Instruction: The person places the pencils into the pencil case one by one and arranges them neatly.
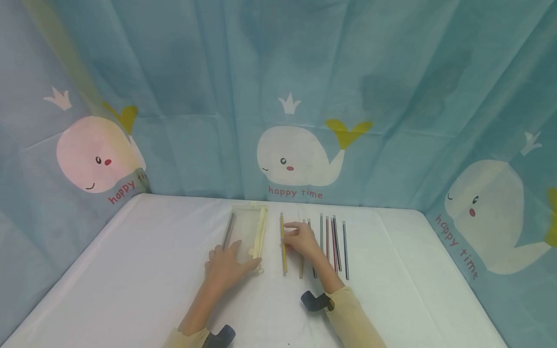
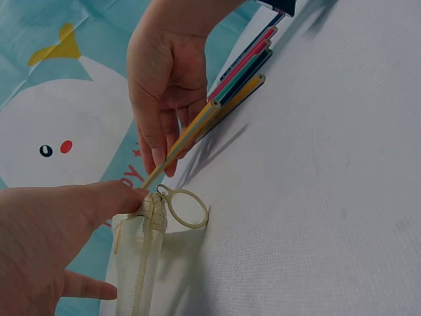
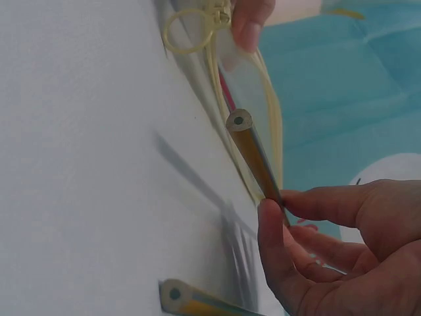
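At the bottom edge of the head view, two beige sleeves reach in over a desk covered in white cloth, a dark wrist mount beside the right cuff. Left of centre, the left hand lies across the lower end of a flat, pale cream see-through pouch, its fingers spread, thumb on the zip side. A round cream pull ring hangs by that end, and a dark grey pencil lies inside along the left. Right of it, the right hand pinches a yellow striped pencil between thumb and fingers, near the pouch but apart from it. Farther right, several loose pencils in red, green and dark shades lie roughly side by side. Across the upper frame hangs a blue-green curtain printed with white whales.
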Tool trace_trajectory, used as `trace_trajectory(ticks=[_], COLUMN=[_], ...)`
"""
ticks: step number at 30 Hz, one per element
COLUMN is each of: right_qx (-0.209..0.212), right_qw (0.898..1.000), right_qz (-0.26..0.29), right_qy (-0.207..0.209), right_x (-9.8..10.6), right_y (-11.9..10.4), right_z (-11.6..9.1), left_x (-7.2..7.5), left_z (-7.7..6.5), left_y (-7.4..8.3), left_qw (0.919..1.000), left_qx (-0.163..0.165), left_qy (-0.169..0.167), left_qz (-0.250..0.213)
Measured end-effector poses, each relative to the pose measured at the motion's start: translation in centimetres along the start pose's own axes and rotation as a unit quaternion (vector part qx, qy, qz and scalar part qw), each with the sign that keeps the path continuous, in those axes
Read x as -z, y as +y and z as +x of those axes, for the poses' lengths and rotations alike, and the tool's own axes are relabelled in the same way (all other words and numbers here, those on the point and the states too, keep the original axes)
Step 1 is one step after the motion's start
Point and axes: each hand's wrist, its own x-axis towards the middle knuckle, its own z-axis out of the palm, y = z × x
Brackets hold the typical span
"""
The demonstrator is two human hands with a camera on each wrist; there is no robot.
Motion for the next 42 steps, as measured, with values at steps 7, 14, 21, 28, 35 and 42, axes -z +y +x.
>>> trace_trajectory(ticks=[7, 14, 21, 28, 35, 42], right_qx=[0.003, 0.012, 0.015, 0.006, 0.006, 0.000], right_qw=[1.000, 1.000, 0.999, 0.999, 0.999, 0.999], right_qz=[0.006, 0.000, 0.003, 0.000, 0.009, 0.011], right_qy=[-0.014, -0.027, -0.034, -0.033, -0.035, -0.044], right_x=[-0.7, -1.2, -1.7, -2.2, -2.7, -3.0], right_y=[-0.2, -0.7, -1.0, -1.4, -1.8, -2.0], right_z=[0.2, 0.2, 0.6, 0.8, 1.1, 1.5], left_x=[-0.1, -0.1, 0.0, 0.0, -0.1, -0.1], left_z=[0.1, 0.1, 0.1, 0.1, 0.2, 0.2], left_y=[-0.1, 0.0, 0.0, 0.0, -0.1, -0.1], left_qw=[1.0000, 1.0000, 1.0000, 1.0000, 1.0000, 1.0000], left_qx=[0.001, 0.000, -0.004, -0.003, -0.002, 0.001], left_qy=[-0.001, 0.001, 0.003, 0.000, -0.002, -0.003], left_qz=[0.003, 0.001, 0.000, 0.004, 0.004, 0.001])
